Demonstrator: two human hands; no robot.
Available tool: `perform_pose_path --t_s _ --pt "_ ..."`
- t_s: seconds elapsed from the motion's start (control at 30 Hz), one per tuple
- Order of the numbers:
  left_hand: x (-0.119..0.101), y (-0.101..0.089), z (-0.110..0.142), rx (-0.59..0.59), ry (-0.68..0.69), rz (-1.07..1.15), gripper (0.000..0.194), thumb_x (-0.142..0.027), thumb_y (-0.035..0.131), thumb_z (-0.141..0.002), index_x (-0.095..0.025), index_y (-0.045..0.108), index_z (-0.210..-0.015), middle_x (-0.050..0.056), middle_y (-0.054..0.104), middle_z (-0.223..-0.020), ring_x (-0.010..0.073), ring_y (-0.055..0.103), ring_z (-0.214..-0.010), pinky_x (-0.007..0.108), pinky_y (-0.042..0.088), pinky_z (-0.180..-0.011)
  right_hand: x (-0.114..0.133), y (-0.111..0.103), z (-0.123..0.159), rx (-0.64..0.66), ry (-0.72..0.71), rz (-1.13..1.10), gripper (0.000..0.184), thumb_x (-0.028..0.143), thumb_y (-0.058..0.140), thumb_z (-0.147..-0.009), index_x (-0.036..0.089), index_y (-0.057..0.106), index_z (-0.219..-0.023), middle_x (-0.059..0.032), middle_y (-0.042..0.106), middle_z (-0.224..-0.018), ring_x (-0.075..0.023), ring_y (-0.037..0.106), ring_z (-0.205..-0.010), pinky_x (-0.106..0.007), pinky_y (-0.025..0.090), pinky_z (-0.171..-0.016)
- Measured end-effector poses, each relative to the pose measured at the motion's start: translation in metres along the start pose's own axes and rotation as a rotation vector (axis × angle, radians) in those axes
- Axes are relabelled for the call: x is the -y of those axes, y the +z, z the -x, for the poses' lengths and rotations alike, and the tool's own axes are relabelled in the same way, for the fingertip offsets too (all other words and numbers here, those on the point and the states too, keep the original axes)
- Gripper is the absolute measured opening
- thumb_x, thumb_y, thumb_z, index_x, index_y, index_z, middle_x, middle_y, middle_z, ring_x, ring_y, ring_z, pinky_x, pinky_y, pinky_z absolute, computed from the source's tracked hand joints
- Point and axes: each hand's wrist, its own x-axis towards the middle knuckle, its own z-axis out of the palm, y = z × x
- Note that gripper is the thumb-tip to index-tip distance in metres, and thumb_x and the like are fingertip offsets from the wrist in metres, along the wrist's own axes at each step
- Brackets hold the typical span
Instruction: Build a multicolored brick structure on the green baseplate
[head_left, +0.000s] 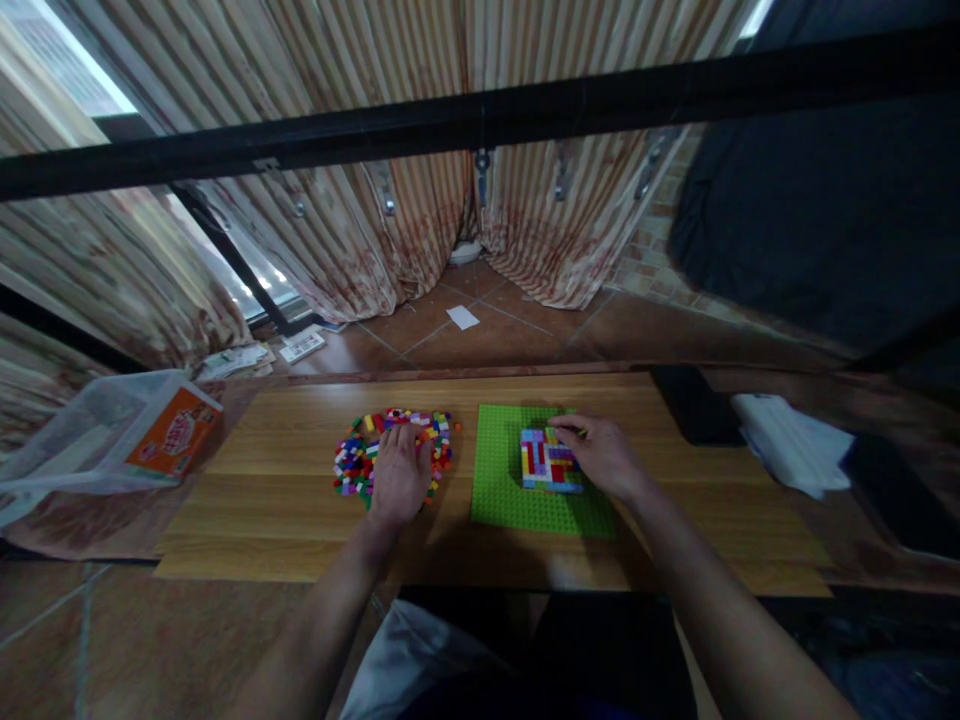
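Observation:
My left hand (400,474) rests palm-down on a loose pile of small coloured toy building bricks (351,466). Its fingers reach forward among the bricks, thumb apart; the fingertips are partly hidden. To the right lies a green studded baseplate (496,480). A low rectangular brick build (546,463) in red, white, yellow, blue and purple stands on this plate. My right hand (606,455) is at the build's far right corner, thumb and forefinger pinched over a small brick there. That brick is mostly covered, and its colour is hard to make out.
Everything stands on a low wooden table (285,440). At its right end are a black flat object (696,403) and a white packet (780,435). A clear plastic tub (90,425) with an orange label sits left. A dark metal bar (420,130) crosses before the curtains.

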Motion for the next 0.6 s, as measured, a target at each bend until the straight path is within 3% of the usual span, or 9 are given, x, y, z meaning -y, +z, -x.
perform_pose_path --t_s 0.27,0.43,0.6 --pt "-0.011 -0.012 0.002 -0.037 0.018 0.116 0.011 -0.024 0.044 -0.092 -0.019 0.053 -0.090 0.010 0.063 -0.091 0.0265 0.057 -0.090 0.043 0.048 -0.084 -0.017 0.007 -0.004 0.003 0.047 -0.114 0.023 0.036 0.056 -0.081 0.026 0.077 -0.082 -0.0035 0.074 -0.085 -0.0222 0.065 -0.081 -0.039 0.047 -0.083" --pt "-0.019 -0.017 0.005 -0.031 -0.009 0.157 0.009 -0.024 0.046 -0.091 -0.019 0.053 -0.094 0.009 0.063 -0.093 0.0251 0.058 -0.091 0.041 0.048 -0.084 -0.015 0.009 0.000 0.100 0.009 -0.262 0.023 0.040 0.060 -0.080 0.025 0.077 -0.085 -0.0024 0.072 -0.085 -0.0209 0.064 -0.082 -0.036 0.048 -0.080" --pt "-0.020 -0.015 0.011 -0.022 -0.018 0.204 0.011 -0.026 0.046 -0.092 -0.019 0.053 -0.096 0.009 0.063 -0.094 0.0246 0.059 -0.092 0.041 0.048 -0.084 -0.013 0.010 0.002 0.076 -0.002 -0.270 0.023 0.039 0.060 -0.080 0.026 0.077 -0.089 -0.0023 0.073 -0.089 -0.0205 0.064 -0.084 -0.036 0.047 -0.083"
